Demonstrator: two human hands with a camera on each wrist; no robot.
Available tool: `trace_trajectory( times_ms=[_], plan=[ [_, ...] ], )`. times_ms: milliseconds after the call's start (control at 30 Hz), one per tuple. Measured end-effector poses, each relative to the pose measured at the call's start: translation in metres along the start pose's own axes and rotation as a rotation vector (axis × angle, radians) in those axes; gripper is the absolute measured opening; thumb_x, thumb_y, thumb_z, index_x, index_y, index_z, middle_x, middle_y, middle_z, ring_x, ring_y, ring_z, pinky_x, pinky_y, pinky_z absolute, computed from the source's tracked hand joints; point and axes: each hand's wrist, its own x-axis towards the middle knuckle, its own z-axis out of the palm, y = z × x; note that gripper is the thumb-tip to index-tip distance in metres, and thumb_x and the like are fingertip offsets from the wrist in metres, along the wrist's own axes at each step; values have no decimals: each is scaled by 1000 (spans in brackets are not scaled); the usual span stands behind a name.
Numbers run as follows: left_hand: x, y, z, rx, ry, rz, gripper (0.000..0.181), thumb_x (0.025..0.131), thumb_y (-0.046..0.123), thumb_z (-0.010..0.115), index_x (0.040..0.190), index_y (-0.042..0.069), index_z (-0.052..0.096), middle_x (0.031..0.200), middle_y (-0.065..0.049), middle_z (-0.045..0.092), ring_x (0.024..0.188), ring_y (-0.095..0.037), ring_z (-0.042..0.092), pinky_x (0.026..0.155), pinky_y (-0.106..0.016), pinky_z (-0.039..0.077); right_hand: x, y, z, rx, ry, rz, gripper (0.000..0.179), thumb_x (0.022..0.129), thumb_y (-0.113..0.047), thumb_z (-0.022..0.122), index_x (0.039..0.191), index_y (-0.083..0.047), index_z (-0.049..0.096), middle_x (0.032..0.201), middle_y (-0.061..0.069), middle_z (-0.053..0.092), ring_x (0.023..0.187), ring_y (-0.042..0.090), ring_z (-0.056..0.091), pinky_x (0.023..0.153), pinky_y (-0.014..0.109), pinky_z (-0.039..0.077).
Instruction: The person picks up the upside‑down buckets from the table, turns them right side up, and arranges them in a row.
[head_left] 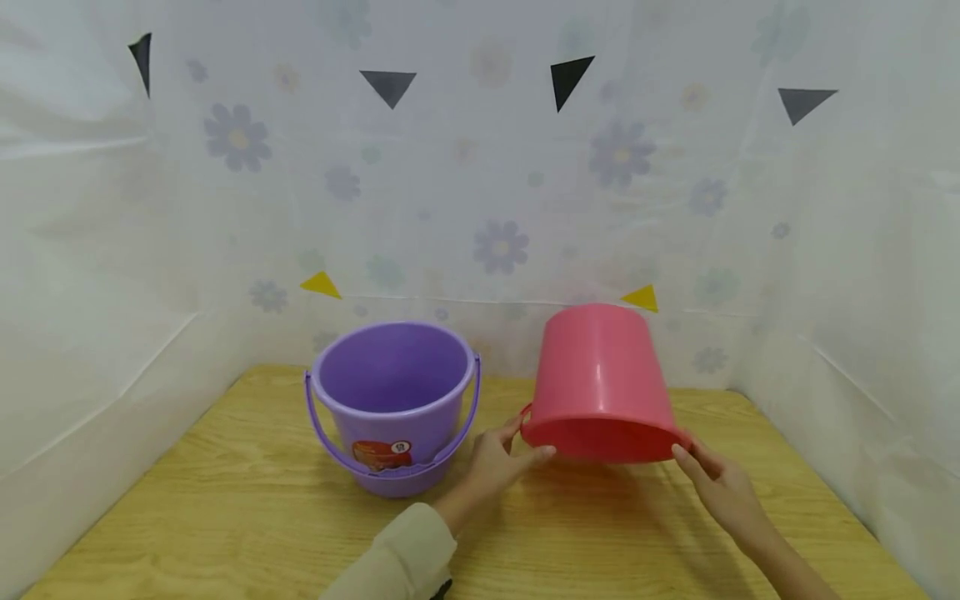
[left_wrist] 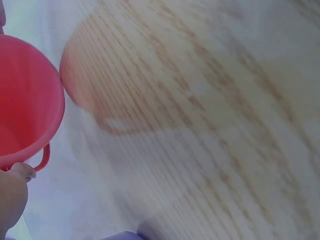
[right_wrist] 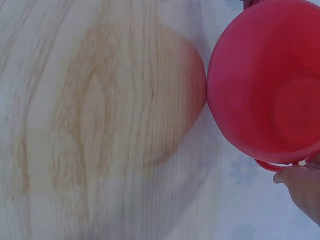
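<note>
A red-pink plastic bucket [head_left: 600, 367] is turned mouth-down at the right of the table, tilted so that part of its inside shows toward me. My left hand [head_left: 498, 458] grips its rim on the left side, beside the red handle [left_wrist: 45, 157]. On the opposite side my right hand [head_left: 720, 492] pinches the rim, thumb in front. Both wrist views look into the bucket's hollow red inside [right_wrist: 295, 100], which holds nothing visible. Left of it, a purple bucket [head_left: 397, 417] stands upright, its handle hanging down at the front. My left forearm reaches past this bucket's right side.
The wooden table [head_left: 225, 525] runs under both buckets. Behind it hangs a pale flowered curtain [head_left: 450, 208] with black and yellow triangles. White sheeting [head_left: 885, 317] closes off the sides.
</note>
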Motion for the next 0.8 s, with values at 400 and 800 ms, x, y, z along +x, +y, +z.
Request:
trace_trajectory(
  times_ms=[400, 800],
  plan=[
    [0, -6, 3, -48, 47, 38, 71, 80, 32, 72, 133, -5, 43, 139, -23, 41, 132, -34, 36, 105, -46, 37, 2, -8, 1, 55, 95, -16, 63, 97, -37, 44, 143, 1, 25, 144, 19, 32, 129, 34, 34, 80, -1, 40],
    [-2, 2, 1, -106, 31, 49, 76, 79, 27, 73, 140, 1, 35, 145, -15, 36, 136, -27, 30, 108, -42, 34, 0, -11, -4, 76, 107, -137, 63, 97, -27, 48, 146, -2, 18, 148, 20, 23, 131, 0, 28, 78, -6, 35]
  ],
)
